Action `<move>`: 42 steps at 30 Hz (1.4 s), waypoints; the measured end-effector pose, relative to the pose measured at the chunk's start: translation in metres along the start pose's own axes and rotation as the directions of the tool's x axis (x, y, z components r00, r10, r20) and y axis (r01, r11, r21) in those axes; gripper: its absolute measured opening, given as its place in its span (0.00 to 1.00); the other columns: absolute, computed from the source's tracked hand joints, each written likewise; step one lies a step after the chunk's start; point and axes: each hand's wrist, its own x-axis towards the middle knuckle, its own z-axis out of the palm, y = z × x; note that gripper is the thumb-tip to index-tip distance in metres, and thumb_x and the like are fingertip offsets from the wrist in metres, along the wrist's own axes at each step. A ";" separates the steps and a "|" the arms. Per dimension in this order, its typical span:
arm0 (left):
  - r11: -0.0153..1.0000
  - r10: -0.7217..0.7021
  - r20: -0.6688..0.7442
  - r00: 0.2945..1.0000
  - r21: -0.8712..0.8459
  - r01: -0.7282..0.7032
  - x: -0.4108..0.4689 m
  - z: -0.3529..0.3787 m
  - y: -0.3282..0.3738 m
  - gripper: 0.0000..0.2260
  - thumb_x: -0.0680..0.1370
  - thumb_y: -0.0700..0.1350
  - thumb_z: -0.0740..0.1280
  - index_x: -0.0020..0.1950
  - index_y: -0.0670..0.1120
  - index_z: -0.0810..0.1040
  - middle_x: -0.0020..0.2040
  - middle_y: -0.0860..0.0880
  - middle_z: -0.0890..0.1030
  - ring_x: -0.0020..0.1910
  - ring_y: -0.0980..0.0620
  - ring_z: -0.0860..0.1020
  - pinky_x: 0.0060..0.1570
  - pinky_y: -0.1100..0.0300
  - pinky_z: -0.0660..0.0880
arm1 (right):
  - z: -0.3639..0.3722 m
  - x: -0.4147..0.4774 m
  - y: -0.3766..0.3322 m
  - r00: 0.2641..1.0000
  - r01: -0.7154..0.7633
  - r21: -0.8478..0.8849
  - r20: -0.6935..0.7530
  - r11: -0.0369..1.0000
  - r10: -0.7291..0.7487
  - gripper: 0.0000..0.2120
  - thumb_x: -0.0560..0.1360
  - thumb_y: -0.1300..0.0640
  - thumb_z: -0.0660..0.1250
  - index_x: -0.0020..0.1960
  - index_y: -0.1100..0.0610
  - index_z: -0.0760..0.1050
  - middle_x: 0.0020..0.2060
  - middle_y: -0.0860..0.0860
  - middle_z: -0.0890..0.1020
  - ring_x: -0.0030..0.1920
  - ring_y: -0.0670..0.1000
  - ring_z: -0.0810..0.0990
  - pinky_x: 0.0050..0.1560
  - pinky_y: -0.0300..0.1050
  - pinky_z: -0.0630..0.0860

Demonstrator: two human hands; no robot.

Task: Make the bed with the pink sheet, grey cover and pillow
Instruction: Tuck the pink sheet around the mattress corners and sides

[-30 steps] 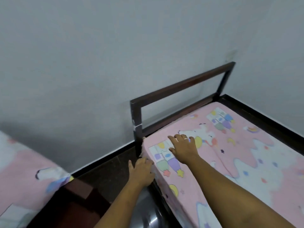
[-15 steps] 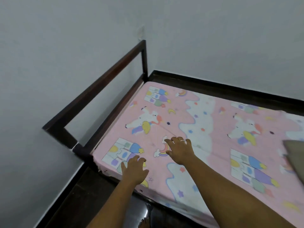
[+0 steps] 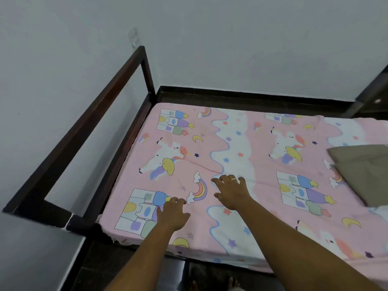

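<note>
A pink sheet (image 3: 237,131) printed with unicorns, castles and rainbows lies spread over the mattress of a dark wooden bed. My left hand (image 3: 172,213) rests palm down on the sheet near the front left corner, fingers apart. My right hand (image 3: 232,191), with a ring on one finger, lies flat on the sheet a little further in, fingers spread. A folded grey-brown cover (image 3: 365,171) sits on the sheet at the right edge of the view. No pillow is in view.
The bed's dark wooden rail (image 3: 88,122) runs along the left end, close to the white walls. A dark frame edge (image 3: 252,97) lines the far side. Dark floor (image 3: 126,269) and my bare feet show below the near edge.
My view has swung right from the bed's corner to its top. Both hands have moved from the corner edge onto the flat of the sheet. The grey cover has come into view.
</note>
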 end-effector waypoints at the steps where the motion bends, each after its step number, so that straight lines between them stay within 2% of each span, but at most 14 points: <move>1: 1.000 0.007 0.010 1.000 0.009 -0.007 0.005 0.000 0.001 0.20 0.78 0.54 0.61 0.70 0.53 0.65 0.74 0.50 0.62 0.73 0.48 0.61 0.71 0.44 0.55 | 0.002 0.002 0.002 1.000 -0.010 0.007 0.003 1.000 0.010 0.25 0.81 0.45 0.53 0.75 0.47 0.54 0.72 0.50 0.63 0.73 0.54 0.59 0.69 0.57 0.55; 10: 0.997 0.065 0.079 0.995 0.046 -0.068 0.078 0.007 0.044 0.21 0.78 0.54 0.61 0.70 0.51 0.65 0.70 0.49 0.67 0.68 0.47 0.66 0.66 0.49 0.65 | 0.034 0.041 0.062 0.990 -0.130 0.085 0.062 0.988 0.125 0.23 0.81 0.46 0.54 0.74 0.47 0.56 0.71 0.49 0.64 0.72 0.54 0.61 0.67 0.55 0.58; 16: 1.000 -0.020 0.037 0.999 -0.006 0.020 0.153 0.001 0.078 0.18 0.79 0.50 0.61 0.68 0.50 0.67 0.66 0.48 0.71 0.64 0.47 0.70 0.60 0.53 0.68 | 0.058 0.105 0.099 0.991 -0.132 0.167 0.050 0.977 0.125 0.22 0.80 0.48 0.56 0.73 0.49 0.61 0.69 0.49 0.68 0.71 0.53 0.64 0.66 0.50 0.59; 20: 0.998 -0.056 -0.004 0.998 -0.003 0.056 0.200 0.000 0.084 0.17 0.79 0.48 0.60 0.67 0.51 0.67 0.64 0.49 0.73 0.63 0.47 0.71 0.59 0.54 0.68 | 0.073 0.151 0.112 0.993 -0.106 0.159 0.073 0.982 0.095 0.21 0.80 0.48 0.57 0.72 0.49 0.63 0.67 0.49 0.69 0.70 0.54 0.65 0.65 0.51 0.61; 22: 0.997 -0.075 -0.024 0.997 -0.008 0.075 0.217 0.000 0.079 0.17 0.79 0.49 0.60 0.68 0.50 0.67 0.63 0.48 0.73 0.63 0.47 0.71 0.58 0.54 0.68 | 0.083 0.171 0.114 0.995 -0.091 0.171 0.047 0.981 0.084 0.20 0.79 0.49 0.58 0.71 0.51 0.66 0.64 0.50 0.72 0.68 0.55 0.68 0.63 0.51 0.62; 25: 0.985 -0.160 -0.051 0.986 -0.077 0.156 0.236 0.006 0.057 0.16 0.79 0.49 0.61 0.67 0.49 0.67 0.63 0.48 0.74 0.62 0.47 0.72 0.57 0.54 0.70 | 0.097 0.205 0.106 0.996 -0.069 0.130 0.070 0.989 0.060 0.19 0.80 0.48 0.55 0.69 0.49 0.64 0.64 0.48 0.71 0.67 0.52 0.68 0.62 0.50 0.63; 29: 0.939 -0.307 -0.080 0.948 -0.189 0.288 0.274 0.026 0.011 0.15 0.79 0.49 0.61 0.65 0.49 0.68 0.63 0.49 0.75 0.61 0.48 0.73 0.57 0.54 0.72 | 0.123 0.267 0.074 0.999 0.003 0.134 0.039 0.991 -0.008 0.18 0.80 0.47 0.55 0.68 0.49 0.66 0.62 0.48 0.72 0.64 0.52 0.71 0.58 0.47 0.67; 33: 0.911 -0.372 -0.089 0.924 -0.229 0.344 0.311 0.055 -0.032 0.15 0.79 0.48 0.61 0.66 0.48 0.69 0.63 0.49 0.76 0.61 0.49 0.74 0.58 0.55 0.72 | 0.156 0.323 0.037 0.999 0.019 0.149 0.029 0.989 -0.024 0.21 0.80 0.44 0.55 0.69 0.51 0.64 0.62 0.50 0.72 0.63 0.53 0.71 0.55 0.48 0.70; 35: 0.917 -0.360 -0.109 0.926 -0.222 0.331 0.327 0.071 -0.048 0.15 0.79 0.47 0.61 0.66 0.48 0.69 0.62 0.49 0.76 0.61 0.48 0.74 0.57 0.56 0.72 | 0.175 0.345 0.024 1.000 -0.002 0.124 -0.015 0.992 0.004 0.23 0.78 0.41 0.57 0.67 0.53 0.66 0.60 0.52 0.73 0.60 0.55 0.73 0.52 0.49 0.71; 38: 0.951 -0.285 -0.199 0.937 -0.177 0.252 0.343 0.085 -0.061 0.14 0.79 0.46 0.60 0.65 0.47 0.69 0.61 0.49 0.74 0.59 0.49 0.72 0.53 0.57 0.72 | 0.194 0.362 0.014 0.985 -0.036 0.055 -0.165 0.998 0.045 0.23 0.71 0.39 0.68 0.53 0.58 0.74 0.45 0.56 0.77 0.44 0.59 0.76 0.39 0.49 0.71; 40: 0.979 -0.194 -0.298 0.935 -0.119 0.166 0.350 0.093 -0.063 0.15 0.78 0.45 0.62 0.65 0.47 0.70 0.61 0.49 0.73 0.59 0.48 0.72 0.50 0.58 0.73 | 0.210 0.370 0.013 0.954 -0.039 -0.010 -0.298 0.999 0.035 0.18 0.69 0.44 0.72 0.47 0.59 0.75 0.39 0.56 0.76 0.37 0.58 0.75 0.35 0.48 0.69; 42: 0.995 -0.097 -0.364 0.926 -0.062 0.080 0.357 0.098 -0.061 0.17 0.75 0.44 0.67 0.64 0.46 0.73 0.59 0.47 0.75 0.56 0.46 0.75 0.47 0.56 0.75 | 0.221 0.376 0.013 0.926 0.024 -0.064 -0.374 0.998 -0.046 0.11 0.69 0.53 0.73 0.44 0.59 0.75 0.37 0.56 0.76 0.35 0.58 0.74 0.34 0.48 0.69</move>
